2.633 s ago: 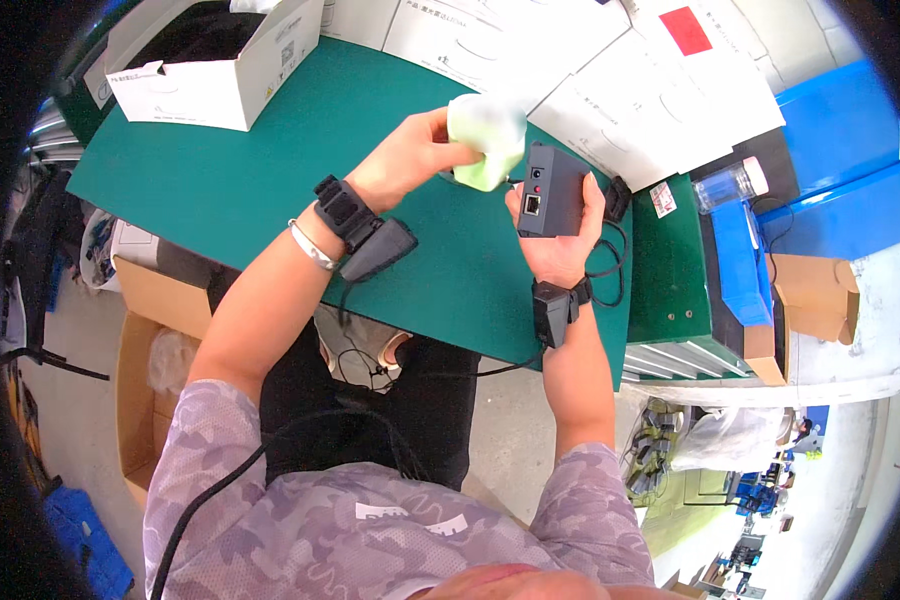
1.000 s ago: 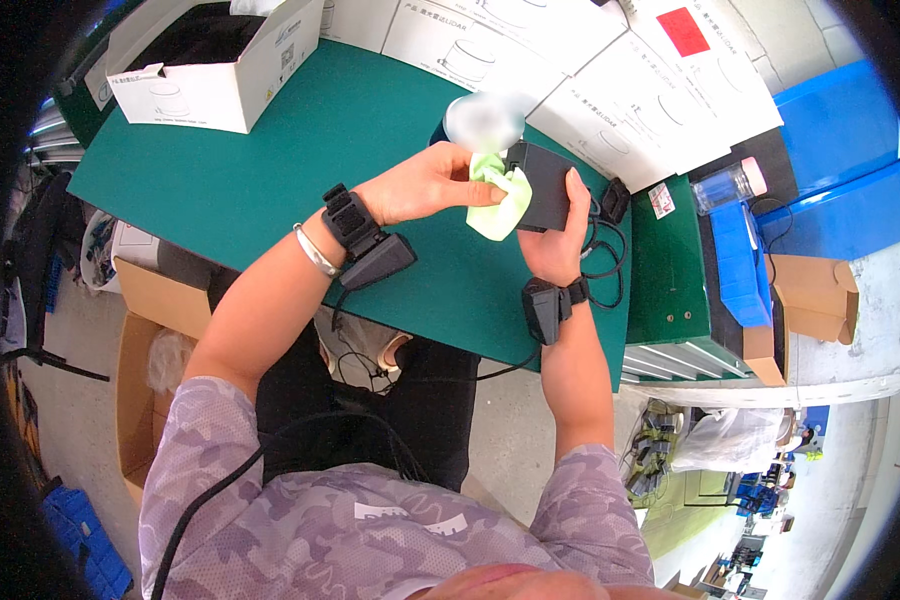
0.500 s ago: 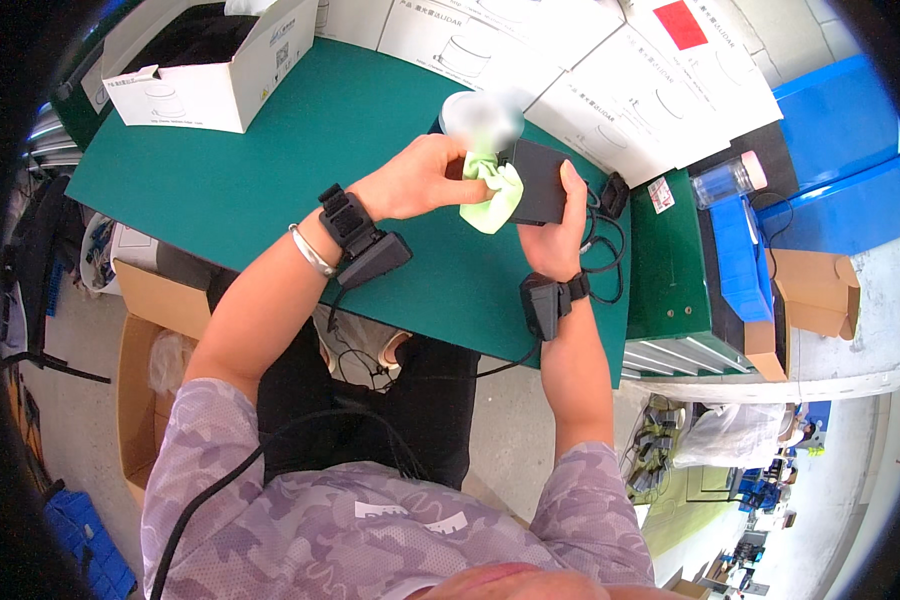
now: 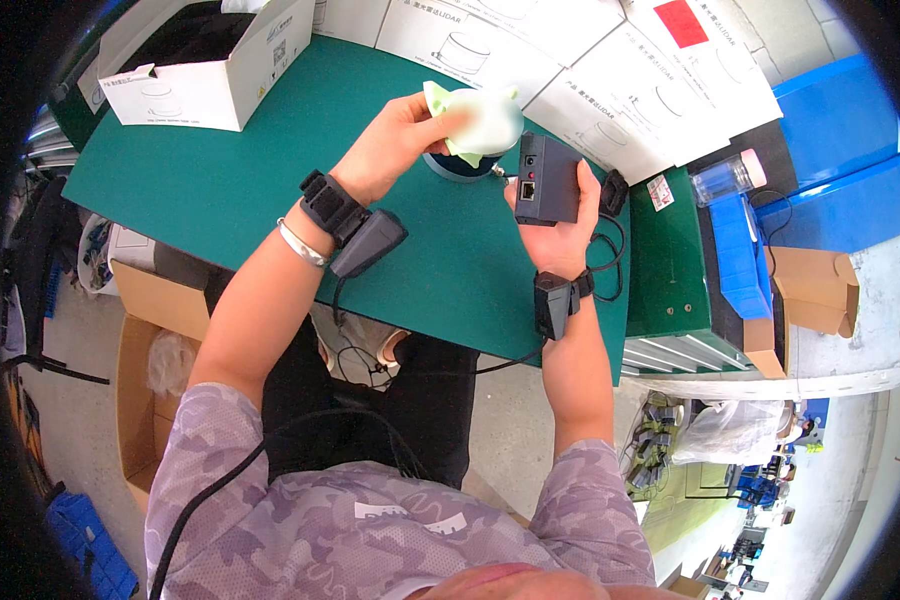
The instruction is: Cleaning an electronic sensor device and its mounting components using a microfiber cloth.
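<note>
My left hand [image 4: 395,145] pinches a light green cloth [image 4: 455,100], which lies over the top of a round dark device [image 4: 457,168] standing on the green table [image 4: 390,100]. A blur smears part of the cloth and the device's top. In my right hand [image 4: 567,238] is a black box [image 4: 555,185], held just right of the round device and tilted up. Its narrow side with sockets faces me. A small metal connector [image 4: 498,170] shows between the device and the box.
White cartons [image 4: 450,45] line the table's far edge, and an open white box [image 4: 245,85] sits at the far left. Black cable [image 4: 615,265] is coiled right of my right hand. A green cabinet [image 4: 670,270], blue bins [image 4: 745,265] and a clear jar [image 4: 725,180] are further right.
My left hand has moved up with the cloth, from beside the black box onto the round device. My right hand has turned the box, showing its socket side, slightly right.
</note>
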`<action>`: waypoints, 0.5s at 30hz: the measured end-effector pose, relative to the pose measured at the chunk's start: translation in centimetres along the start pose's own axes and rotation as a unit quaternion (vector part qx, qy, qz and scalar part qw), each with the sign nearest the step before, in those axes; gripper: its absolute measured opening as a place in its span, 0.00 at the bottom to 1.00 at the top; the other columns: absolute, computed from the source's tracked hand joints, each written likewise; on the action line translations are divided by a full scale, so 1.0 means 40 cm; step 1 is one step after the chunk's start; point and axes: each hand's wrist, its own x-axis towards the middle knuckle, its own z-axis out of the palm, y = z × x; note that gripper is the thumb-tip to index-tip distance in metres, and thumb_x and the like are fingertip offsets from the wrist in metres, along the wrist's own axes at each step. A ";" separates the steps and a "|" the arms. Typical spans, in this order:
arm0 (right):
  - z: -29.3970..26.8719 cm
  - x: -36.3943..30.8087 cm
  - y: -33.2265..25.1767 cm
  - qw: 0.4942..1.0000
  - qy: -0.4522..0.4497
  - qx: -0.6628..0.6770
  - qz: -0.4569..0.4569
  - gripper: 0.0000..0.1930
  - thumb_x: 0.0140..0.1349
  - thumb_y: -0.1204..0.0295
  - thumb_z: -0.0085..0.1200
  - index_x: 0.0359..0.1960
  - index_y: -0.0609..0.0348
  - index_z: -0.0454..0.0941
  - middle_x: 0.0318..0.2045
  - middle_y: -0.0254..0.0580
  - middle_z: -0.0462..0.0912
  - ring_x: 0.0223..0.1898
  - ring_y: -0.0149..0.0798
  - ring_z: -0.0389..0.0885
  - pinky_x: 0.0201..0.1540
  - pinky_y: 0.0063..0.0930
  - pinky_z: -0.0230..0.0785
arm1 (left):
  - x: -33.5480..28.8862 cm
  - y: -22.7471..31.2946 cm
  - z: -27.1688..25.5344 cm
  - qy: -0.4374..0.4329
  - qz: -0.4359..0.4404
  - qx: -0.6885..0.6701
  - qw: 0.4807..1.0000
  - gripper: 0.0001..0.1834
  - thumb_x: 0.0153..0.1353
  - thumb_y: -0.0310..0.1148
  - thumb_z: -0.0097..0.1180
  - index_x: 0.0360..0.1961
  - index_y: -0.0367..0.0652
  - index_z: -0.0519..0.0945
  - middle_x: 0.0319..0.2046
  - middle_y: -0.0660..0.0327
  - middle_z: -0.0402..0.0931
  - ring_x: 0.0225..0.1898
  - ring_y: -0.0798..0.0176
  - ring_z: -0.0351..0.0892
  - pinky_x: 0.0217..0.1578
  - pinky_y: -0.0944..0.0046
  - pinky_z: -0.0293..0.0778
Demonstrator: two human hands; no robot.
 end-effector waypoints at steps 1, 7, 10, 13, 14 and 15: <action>-0.001 0.001 0.000 1.000 0.000 0.000 0.000 0.18 0.60 0.53 0.49 0.39 0.56 0.73 0.34 0.38 0.77 0.34 0.37 0.74 0.36 0.38 0.69 | 0.000 -0.002 0.001 0.006 -0.004 -0.003 1.000 0.19 0.63 0.43 0.54 0.46 0.39 0.76 0.38 0.66 0.77 0.38 0.75 0.73 0.42 0.72 0.70; -0.025 0.006 0.002 0.999 -0.027 -0.015 0.007 0.18 0.60 0.53 0.49 0.40 0.56 0.73 0.35 0.39 0.77 0.34 0.36 0.74 0.35 0.38 0.69 | -0.005 -0.002 0.022 -0.047 -0.022 -0.008 0.999 0.20 0.62 0.44 0.54 0.47 0.38 0.76 0.38 0.66 0.77 0.37 0.75 0.72 0.42 0.72 0.70; -0.029 0.008 0.008 0.999 -0.044 -0.012 0.021 0.20 0.61 0.54 0.47 0.43 0.57 0.73 0.38 0.39 0.78 0.38 0.36 0.76 0.40 0.37 0.70 | -0.010 0.000 0.027 -0.116 -0.014 0.017 0.993 0.21 0.62 0.44 0.55 0.48 0.38 0.76 0.39 0.65 0.77 0.37 0.75 0.72 0.41 0.72 0.69; -0.021 -0.002 0.018 0.997 -0.065 -0.046 0.009 0.21 0.65 0.55 0.41 0.47 0.60 0.74 0.44 0.39 0.79 0.46 0.36 0.77 0.50 0.30 0.68 | -0.014 -0.012 0.035 -0.137 -0.010 0.018 0.990 0.22 0.61 0.43 0.56 0.48 0.36 0.76 0.38 0.64 0.77 0.37 0.74 0.73 0.41 0.71 0.70; -0.019 0.000 0.021 0.997 -0.066 -0.045 0.010 0.21 0.65 0.55 0.41 0.47 0.60 0.74 0.44 0.39 0.79 0.46 0.36 0.77 0.50 0.30 0.68 | -0.015 -0.015 0.036 -0.147 -0.007 -0.001 0.989 0.22 0.60 0.43 0.58 0.47 0.36 0.76 0.37 0.63 0.78 0.36 0.73 0.74 0.40 0.71 0.72; -0.018 0.000 0.023 0.997 -0.062 -0.046 0.007 0.21 0.65 0.55 0.41 0.46 0.61 0.74 0.44 0.39 0.79 0.46 0.36 0.77 0.50 0.30 0.68 | -0.016 -0.012 0.037 -0.145 -0.007 0.008 0.989 0.21 0.60 0.43 0.58 0.47 0.36 0.76 0.37 0.63 0.78 0.37 0.73 0.74 0.40 0.70 0.72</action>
